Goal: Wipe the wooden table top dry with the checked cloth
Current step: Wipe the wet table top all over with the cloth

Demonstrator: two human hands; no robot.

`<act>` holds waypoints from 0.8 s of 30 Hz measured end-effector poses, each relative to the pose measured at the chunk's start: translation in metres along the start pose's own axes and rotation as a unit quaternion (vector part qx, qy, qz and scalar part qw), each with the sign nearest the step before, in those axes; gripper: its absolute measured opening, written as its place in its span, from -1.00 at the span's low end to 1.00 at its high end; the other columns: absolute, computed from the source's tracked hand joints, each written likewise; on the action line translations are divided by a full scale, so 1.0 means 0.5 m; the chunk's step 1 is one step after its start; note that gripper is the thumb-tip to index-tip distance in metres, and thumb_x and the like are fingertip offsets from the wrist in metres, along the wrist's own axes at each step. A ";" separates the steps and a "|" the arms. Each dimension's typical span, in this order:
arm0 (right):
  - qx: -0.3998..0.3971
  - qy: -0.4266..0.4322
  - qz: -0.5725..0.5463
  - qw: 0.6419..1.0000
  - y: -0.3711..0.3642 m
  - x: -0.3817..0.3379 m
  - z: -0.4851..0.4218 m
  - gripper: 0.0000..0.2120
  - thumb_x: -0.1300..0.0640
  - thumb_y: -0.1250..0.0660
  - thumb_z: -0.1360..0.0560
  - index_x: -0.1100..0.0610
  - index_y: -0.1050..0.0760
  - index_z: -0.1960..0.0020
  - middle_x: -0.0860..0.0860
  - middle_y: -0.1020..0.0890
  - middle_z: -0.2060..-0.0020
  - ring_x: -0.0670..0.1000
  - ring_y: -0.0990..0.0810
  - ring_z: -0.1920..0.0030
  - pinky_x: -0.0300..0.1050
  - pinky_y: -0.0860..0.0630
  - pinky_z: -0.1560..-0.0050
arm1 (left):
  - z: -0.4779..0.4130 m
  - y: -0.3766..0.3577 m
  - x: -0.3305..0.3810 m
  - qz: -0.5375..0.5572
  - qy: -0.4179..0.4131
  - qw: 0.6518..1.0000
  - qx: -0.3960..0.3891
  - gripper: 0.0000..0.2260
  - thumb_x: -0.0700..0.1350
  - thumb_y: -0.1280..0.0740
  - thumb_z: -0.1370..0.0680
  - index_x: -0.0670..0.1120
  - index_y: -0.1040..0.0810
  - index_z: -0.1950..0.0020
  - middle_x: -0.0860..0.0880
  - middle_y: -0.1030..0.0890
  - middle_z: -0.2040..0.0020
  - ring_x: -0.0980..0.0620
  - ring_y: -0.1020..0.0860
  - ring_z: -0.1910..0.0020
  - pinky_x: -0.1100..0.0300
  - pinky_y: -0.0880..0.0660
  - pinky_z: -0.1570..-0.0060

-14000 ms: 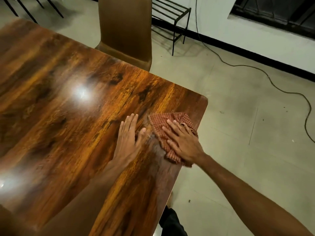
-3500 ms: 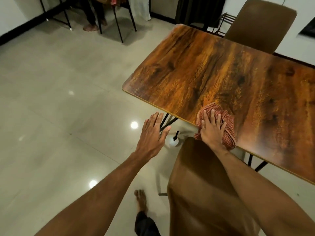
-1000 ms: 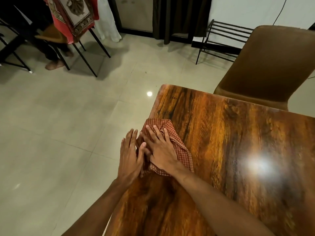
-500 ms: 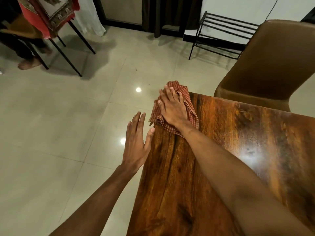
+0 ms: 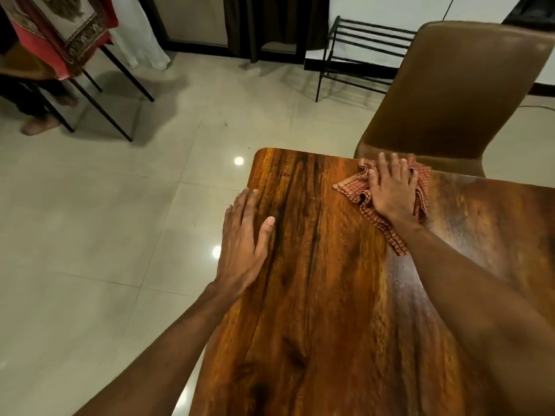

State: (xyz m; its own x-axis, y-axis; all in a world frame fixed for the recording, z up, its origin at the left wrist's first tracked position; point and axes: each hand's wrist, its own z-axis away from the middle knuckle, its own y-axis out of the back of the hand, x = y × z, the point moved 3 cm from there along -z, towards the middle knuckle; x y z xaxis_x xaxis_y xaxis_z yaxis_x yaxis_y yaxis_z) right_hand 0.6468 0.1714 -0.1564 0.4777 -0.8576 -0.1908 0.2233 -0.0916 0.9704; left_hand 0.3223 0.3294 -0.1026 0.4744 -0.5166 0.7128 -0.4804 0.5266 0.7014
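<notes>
Right hand (image 5: 392,190) flat on checked cloth (image 5: 351,187) (left hand (image 5: 244,240) splayed).

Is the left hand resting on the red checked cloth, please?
No, the left hand lies flat on bare wooden table top; the right hand presses the red checked cloth.

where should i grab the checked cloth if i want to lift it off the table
Probably the loose pointed corner of the checked cloth, which lies flat toward the table's left end, clear of the right hand pressing the bunched middle. Come from the left with the free left hand and pinch that corner from above.
</notes>
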 end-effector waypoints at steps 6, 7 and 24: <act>-0.004 0.112 0.021 0.993 -0.010 0.035 0.105 -0.43 -0.13 0.11 -0.74 -0.02 0.08 -0.71 0.08 0.06 -0.70 0.15 0.10 -0.69 0.23 0.21 -0.63 | 0.074 -0.090 0.089 -0.038 0.004 0.999 -0.012 -0.40 0.29 0.01 -0.66 0.10 -0.03 -0.65 0.11 -0.01 -0.66 0.22 0.09 -0.61 -0.06 0.02 -0.62; -0.007 0.118 0.010 0.993 -0.005 0.054 0.112 -0.44 -0.13 0.10 -0.75 -0.03 0.05 -0.71 0.07 0.04 -0.70 0.15 0.09 -0.69 0.24 0.19 -0.64 | 0.088 -0.106 0.106 -0.019 0.000 1.000 -0.013 -0.40 0.28 0.01 -0.65 0.08 -0.06 -0.65 0.10 -0.02 -0.66 0.22 0.07 -0.61 -0.07 0.02 -0.61; -0.036 0.281 0.031 0.959 -0.081 0.038 0.555 -0.40 -0.20 0.12 -0.71 -0.05 0.06 -0.71 0.10 0.04 -0.70 0.20 0.04 -0.69 0.30 0.03 -0.65 | 0.352 -0.118 0.140 -0.076 0.033 0.996 -0.018 -0.41 0.29 0.03 -0.67 0.10 0.01 -0.65 0.06 0.00 -0.67 0.12 0.02 -0.64 -0.10 -0.03 -0.60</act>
State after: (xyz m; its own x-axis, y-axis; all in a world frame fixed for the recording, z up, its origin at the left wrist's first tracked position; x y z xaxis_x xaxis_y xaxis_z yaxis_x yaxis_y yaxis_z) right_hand 0.4114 0.0182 -0.1582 0.8697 -0.4503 -0.2021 0.2280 0.0036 0.9736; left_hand 0.2538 0.1432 -0.0937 0.5883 -0.5467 0.5958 -0.3737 0.4696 0.7999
